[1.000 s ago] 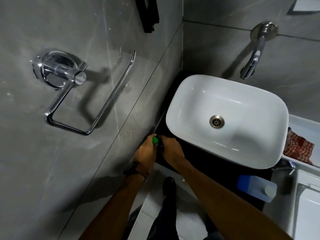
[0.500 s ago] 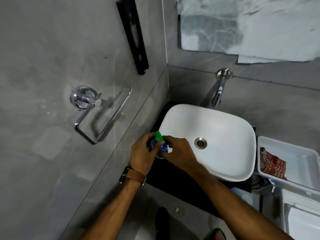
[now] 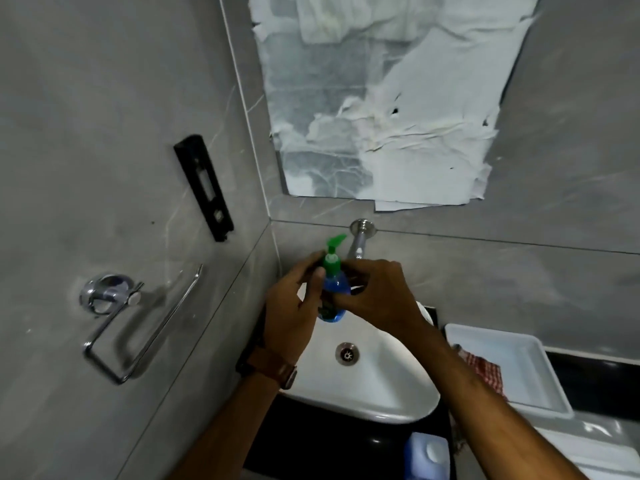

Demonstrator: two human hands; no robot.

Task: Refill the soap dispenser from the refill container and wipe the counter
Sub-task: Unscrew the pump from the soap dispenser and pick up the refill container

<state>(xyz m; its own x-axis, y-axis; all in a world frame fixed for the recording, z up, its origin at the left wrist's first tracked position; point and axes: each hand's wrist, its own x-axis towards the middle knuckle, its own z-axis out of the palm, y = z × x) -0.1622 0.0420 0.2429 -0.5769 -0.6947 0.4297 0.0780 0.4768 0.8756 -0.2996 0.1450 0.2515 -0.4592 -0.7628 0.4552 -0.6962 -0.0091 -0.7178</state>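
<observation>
Hands raise soap dispenser [image 3: 333, 289] above basin [image 3: 377, 382]: left hand [image 3: 291, 306] fingers curl at its neck, right hand [image 3: 377, 296] wraps its body, likely to unscrew pump. Refill container [image 3: 427, 455] stands at 6 o'clock.

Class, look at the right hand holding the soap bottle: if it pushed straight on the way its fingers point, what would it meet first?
The right hand points leftward and already grips the soap bottle, so the bottle comes first. Beyond it, probably the left hand on the other side, though depth is unclear.
</observation>
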